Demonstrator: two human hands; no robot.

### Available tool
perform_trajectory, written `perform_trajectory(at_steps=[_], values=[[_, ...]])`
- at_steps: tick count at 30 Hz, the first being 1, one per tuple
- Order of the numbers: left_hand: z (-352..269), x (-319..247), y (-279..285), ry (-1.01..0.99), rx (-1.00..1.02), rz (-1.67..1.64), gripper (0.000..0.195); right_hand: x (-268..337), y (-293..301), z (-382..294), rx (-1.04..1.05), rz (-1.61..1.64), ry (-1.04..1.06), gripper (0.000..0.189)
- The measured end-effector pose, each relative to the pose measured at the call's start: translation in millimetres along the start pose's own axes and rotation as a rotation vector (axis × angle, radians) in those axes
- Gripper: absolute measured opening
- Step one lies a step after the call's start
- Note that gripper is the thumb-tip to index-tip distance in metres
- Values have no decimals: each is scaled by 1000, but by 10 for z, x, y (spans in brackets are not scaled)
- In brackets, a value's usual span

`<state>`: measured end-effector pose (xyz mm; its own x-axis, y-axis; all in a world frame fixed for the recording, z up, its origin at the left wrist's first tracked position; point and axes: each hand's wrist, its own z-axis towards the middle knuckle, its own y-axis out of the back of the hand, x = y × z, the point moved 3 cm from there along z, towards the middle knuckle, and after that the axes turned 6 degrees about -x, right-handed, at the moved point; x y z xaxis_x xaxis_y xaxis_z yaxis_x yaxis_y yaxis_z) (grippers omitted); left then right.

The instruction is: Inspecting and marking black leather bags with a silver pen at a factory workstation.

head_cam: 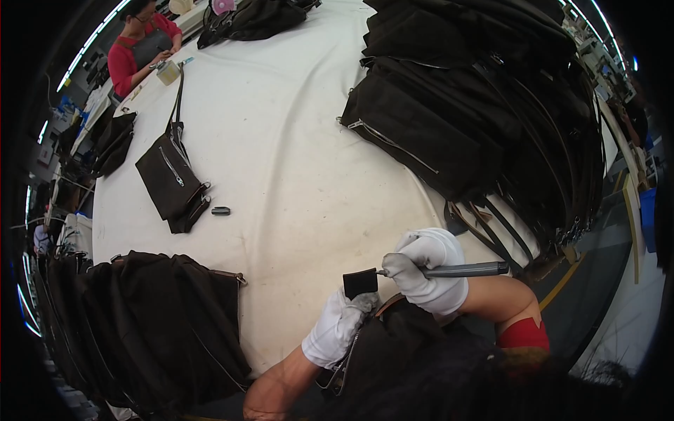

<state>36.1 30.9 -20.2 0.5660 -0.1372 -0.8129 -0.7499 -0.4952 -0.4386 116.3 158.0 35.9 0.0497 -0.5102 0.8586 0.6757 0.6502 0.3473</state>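
Observation:
In a white glove, my left hand [342,326] pinches a small dark rectangular tab [360,283] by its lower edge. My right hand [429,271], gloved too, grips a grey marker pen [466,270]. The pen's tip meets or nearly meets the tab's right edge. A dark bag [400,337] with a metal zipper [346,355] and a brown trim lies below my hands, close to my body; the tab seems to belong to it, though the join is hidden. A pen cap [220,211] rests on the white-covered table [305,173] to the left.
Dark zippered bags pile up at right [421,116], with straps hanging off the table edge. Another stack of bags [158,321] stands at lower left. A single small bag [171,171] lies at left. Across the table a person [139,47] works beside a small container [168,72].

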Motion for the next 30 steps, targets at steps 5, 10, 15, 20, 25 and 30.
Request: perform_trajectory(at_steps=[5,10,15,20,25,30], values=[[10,28,25,42,31,13,6,-21,-8,-46,-156,-42,129,29],[36,120,106,5,171,-66,3,-57,-15,-68,-45,25,27,27],[5,36,39,4,68,11,5,-29,-12,-45,-62,-34,81,24],[33,11,38,-82,95,108,7,-5,-3,-15,33,-50,8,28],[-13,-4,2,74,-20,-63,10,-25,-32,-26,22,-44,42,28],[-1,14,34,-29,70,58,12,-38,-51,-63,-95,-31,215,28]])
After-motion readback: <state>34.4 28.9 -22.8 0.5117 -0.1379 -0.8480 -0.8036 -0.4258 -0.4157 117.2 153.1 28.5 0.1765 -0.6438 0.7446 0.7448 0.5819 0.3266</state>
